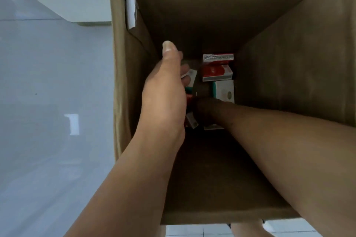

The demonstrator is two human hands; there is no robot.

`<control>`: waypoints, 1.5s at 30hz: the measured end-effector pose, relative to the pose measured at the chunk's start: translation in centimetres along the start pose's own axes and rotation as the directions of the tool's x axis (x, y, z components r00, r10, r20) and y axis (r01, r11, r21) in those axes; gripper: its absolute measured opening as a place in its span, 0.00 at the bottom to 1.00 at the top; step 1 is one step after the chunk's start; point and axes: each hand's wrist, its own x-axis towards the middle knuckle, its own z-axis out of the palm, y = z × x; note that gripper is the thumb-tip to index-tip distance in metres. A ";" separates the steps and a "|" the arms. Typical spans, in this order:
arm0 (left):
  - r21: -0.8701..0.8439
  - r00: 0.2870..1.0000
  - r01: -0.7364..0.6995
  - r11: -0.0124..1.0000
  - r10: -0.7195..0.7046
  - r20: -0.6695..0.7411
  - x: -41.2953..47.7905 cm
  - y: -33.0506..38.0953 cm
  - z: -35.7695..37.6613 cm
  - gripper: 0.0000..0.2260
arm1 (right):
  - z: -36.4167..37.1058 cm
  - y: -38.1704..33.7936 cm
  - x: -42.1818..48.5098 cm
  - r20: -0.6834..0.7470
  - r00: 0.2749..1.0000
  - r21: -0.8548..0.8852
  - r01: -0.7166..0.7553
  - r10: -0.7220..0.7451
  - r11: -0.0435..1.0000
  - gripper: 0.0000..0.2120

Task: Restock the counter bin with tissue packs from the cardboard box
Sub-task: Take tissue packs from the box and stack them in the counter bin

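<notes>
Head view: red-and-white tissue packs lie deep inside cardboard box.

Red-and-white and teal-and-white tissue packs lie jumbled at the bottom of the open cardboard box.

Your view is soft and slightly smeared throughout. Light comes from the left, so your left hand is well lit, while the deep cardboard box swallows your right hand in shadow. A pale glare patch sits on the grey surface. Wide-angle distortion bends the edges.
</notes>
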 end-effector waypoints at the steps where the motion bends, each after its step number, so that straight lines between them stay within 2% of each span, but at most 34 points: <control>1: 0.005 1.000 -0.016 1.000 0.016 0.004 0.3 0.0 0.1 0.23 | 0.1 0.3 0.4 0.014 1.000 0.068 -0.010 0.009 0.998 0.21; 4: 0.013 0.999 -0.047 0.999 0.046 0.024 0.9 0.0 0.2 0.23 | 0.6 0.8 0.9 0.005 1.000 0.436 0.007 -0.010 0.900 0.13; 6: 0.012 0.998 -0.056 0.998 0.056 0.033 0.8 0.0 0.3 0.24 | 0.5 0.8 0.7 -0.063 0.997 0.489 0.065 -0.040 0.870 0.12; 8: 0.008 0.998 -0.054 0.999 0.053 0.031 0.5 0.0 0.1 0.24 | 0.1 0.6 0.4 -0.097 0.993 0.361 0.099 -0.068 0.927 0.13; 10: 0.008 0.998 -0.056 0.998 0.056 0.028 -0.1 0.1 -0.1 0.23 | -0.7 0.5 -0.5 -0.087 0.989 0.135 0.129 -0.118 0.982 0.14; 12: 0.002 0.999 -0.047 0.999 0.047 0.028 -0.9 0.4 -0.2 0.23 | -1.8 0.4 -2.3 -0.099 0.980 -0.079 0.164 -0.171 0.983 0.15; 14: 0.001 0.999 -0.044 0.999 0.044 0.027 -2.3 1.1 -0.2 0.22 | -2.7 0.8 -4.5 -0.129 0.966 -0.154 0.205 -0.225 0.967 0.19; 17: -0.011 0.999 -0.036 0.999 0.036 0.019 -5.1 3.1 -0.1 0.23 | -3.9 1.3 -8.8 -0.264 0.934 -0.105 0.219 -0.239 0.970 0.23; 20: -0.011 0.999 -0.037 0.999 0.037 -0.007 -8.7 5.7 -0.1 0.22 | -5.1 1.3 -14.5 -0.445 0.861 -0.049 0.251 -0.246 0.967 0.16; 24: -0.029 0.999 -0.041 0.999 0.041 -0.001 -16.3 10.9 -1.0 0.21 | -7.4 0.6 -25.5 -0.614 0.751 -0.009 0.303 -0.244 0.953 0.25; 28: -0.058 0.995 -0.103 0.993 0.103 0.003 -25.3 17.0 -2.5 0.18 | -10.6 -1.0 -37.6 -0.697 0.689 0.133 0.397 -0.199 0.908 0.16; 33: -0.078 0.970 -0.238 0.968 0.240 0.025 -35.9 23.9 -4.4 0.17 | -14.6 -3.5 -52.5 -0.725 0.679 0.393 0.548 -0.118 0.738 0.11; 37: -0.106 0.951 -0.304 0.947 0.308 0.025 -43.1 27.4 -5.7 0.16 | -16.3 -4.7 -62.3 -0.699 0.714 0.617 0.633 -0.044 0.467 0.09; 41: -0.168 0.973 -0.209 0.963 0.221 0.057 -48.4 30.6 -6.6 0.19 | -17.8 -5.8 -71.4 -0.699 0.713 0.661 0.677 -0.063 0.324 0.08; 45: -0.236 0.979 -0.145 0.961 0.174 0.107 -51.3 34.9 -7.3 0.19 | -20.5 -8.3 -79.2 -0.783 0.619 0.592 0.772 -0.063 0.231 0.08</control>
